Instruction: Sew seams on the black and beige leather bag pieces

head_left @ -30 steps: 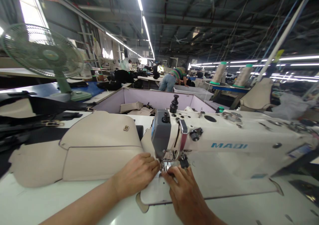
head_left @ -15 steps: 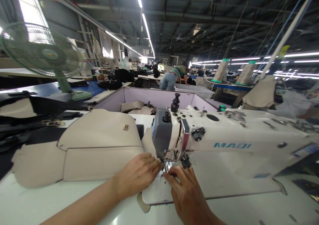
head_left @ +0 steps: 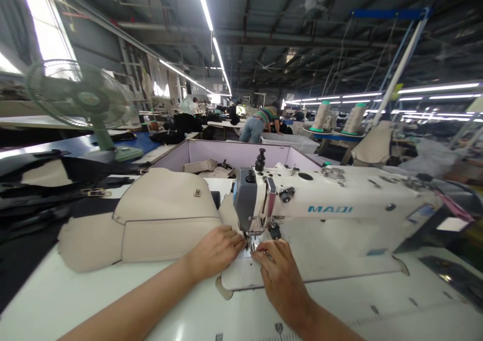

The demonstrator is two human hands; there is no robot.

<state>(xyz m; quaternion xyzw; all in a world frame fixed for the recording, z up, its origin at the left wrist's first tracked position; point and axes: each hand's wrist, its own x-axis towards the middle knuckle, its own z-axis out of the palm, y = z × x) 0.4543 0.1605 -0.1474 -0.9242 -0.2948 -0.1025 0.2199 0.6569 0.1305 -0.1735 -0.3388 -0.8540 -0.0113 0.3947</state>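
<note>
A white sewing machine stands before me, its needle and presser foot low over the bed. Just left of the foot, my left hand is closed, its curled fingertips tucked in beside the needle area. My right hand is closed in a pinch right of the foot, with a small dark metallic bit showing between its fingers. What either hand holds is too small or hidden to name. A beige leather bag with a small metal clasp lies left of the machine, its right edge reaching my left hand.
Black straps and pieces with buckles are piled at the left. A green fan stands behind them. Beyond the machine is a lilac-walled bin with beige pieces inside. Thread cones stand at the back right; a person bends over farther off.
The view has shifted, showing more of the table front and the machine's right end. Both hands stay at the presser foot, with the bag lying beside them as before.
</note>
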